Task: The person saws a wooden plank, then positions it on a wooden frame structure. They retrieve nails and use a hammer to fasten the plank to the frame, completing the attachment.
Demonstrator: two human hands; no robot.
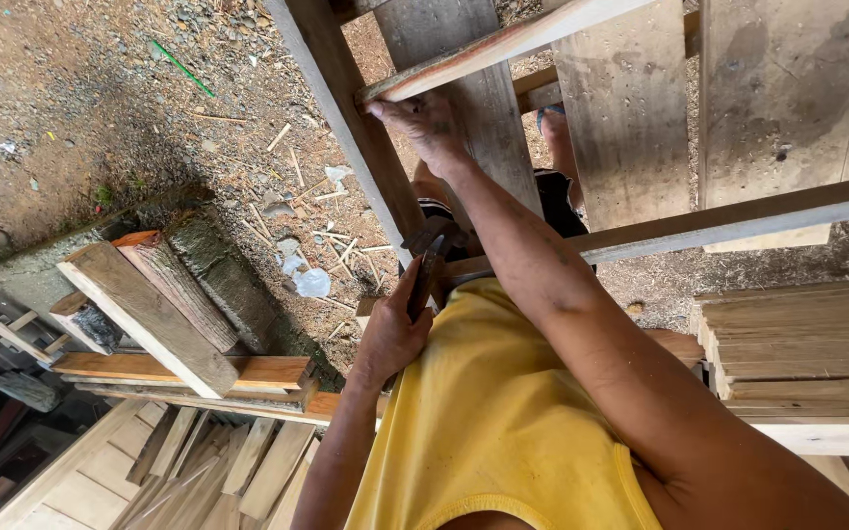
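Two hands at a wooden frame, one gripping a slat, one holding a hammer.

The right hand (424, 123) reaches up, its fingers curled around the end of a pale wooden slat (503, 44) where it meets a slanted grey post (351, 118). The left hand (390, 334), close to the yellow shirt (493, 412), has its fingers wrapped around the handle of a hammer (429, 260), whose dark head points toward a lower rail (738, 216). Stacked planks (150, 304) lie at left, over ground strewn with wood chips.

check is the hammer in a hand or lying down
In hand: the left hand is closed on the hammer, head up by the wooden frame.
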